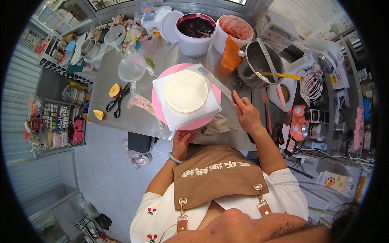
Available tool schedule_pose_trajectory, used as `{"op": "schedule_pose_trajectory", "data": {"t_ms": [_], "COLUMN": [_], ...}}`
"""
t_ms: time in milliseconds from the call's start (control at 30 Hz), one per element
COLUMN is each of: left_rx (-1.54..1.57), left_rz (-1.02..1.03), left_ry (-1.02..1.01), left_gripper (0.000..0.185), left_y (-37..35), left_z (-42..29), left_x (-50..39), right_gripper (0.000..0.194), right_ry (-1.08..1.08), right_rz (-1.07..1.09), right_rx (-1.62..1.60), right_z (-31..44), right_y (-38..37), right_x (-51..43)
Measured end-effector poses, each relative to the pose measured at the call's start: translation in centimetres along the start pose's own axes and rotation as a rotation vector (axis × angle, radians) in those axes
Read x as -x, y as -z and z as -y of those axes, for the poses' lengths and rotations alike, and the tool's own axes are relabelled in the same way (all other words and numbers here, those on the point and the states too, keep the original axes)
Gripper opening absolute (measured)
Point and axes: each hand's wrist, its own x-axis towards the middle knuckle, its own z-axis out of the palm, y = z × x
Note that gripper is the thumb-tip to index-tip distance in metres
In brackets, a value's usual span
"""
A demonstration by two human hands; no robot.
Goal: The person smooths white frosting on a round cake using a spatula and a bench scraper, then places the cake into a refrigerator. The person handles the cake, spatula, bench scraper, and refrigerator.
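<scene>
A round cake [186, 91] coated in pale cream sits on a square white board [179, 121]. The board rests on a pink turntable [158, 106] near the table's front edge. My right hand [246, 112] grips a long metal icing spatula [220, 86], index finger laid along it. Its blade slants across the board's right corner, with the tip close to the cake's upper right side. At the turntable's near rim is my left hand [183, 142], its fingers partly hidden beneath; whether it grips the rim cannot be told.
Black scissors [119, 100] and cut fruit pieces [115, 90] lie left. Behind stand a tub of dark filling [196, 30] and a red-smeared tub [235, 29]. A mixing bowl [261, 65] holding a spatula and a stand mixer [322, 57] are right. A cloth [218, 125] lies beside the turntable.
</scene>
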Motion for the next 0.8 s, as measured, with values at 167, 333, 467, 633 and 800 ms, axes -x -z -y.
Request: {"op": "schedule_pose_trajectory", "data": {"t_ms": [167, 333, 467, 633, 800], "left_rx": [0.038, 0.013, 0.025, 0.012, 0.022], "left_rz": [0.019, 0.032, 0.038, 0.051, 0.040], "left_ry": [-0.007, -0.007, 0.002, -0.001, 0.009], "left_gripper": [0.046, 0.046, 0.045, 0.044, 0.043], "left_y": [0.5, 0.9, 1.0, 1.1, 1.1], "left_z": [0.3, 0.5, 0.6, 0.7, 0.6], "left_x": [-0.3, -0.6, -0.7, -0.8, -0.9], "right_gripper": [0.050, 0.049, 0.048, 0.047, 0.047], "right_ry": [-0.009, -0.004, -0.031, 0.004, 0.038], "right_rz": [0.051, 0.052, 0.082, 0.099, 0.138], "right_rx": [0.023, 0.009, 0.011, 0.019, -0.014], "right_z": [-0.1, 0.2, 0.5, 1.1, 2.1], "right_y": [-0.5, -0.7, -0.5, 0.1, 0.6], "right_x": [0.0, 0.0, -0.1, -0.1, -0.1]}}
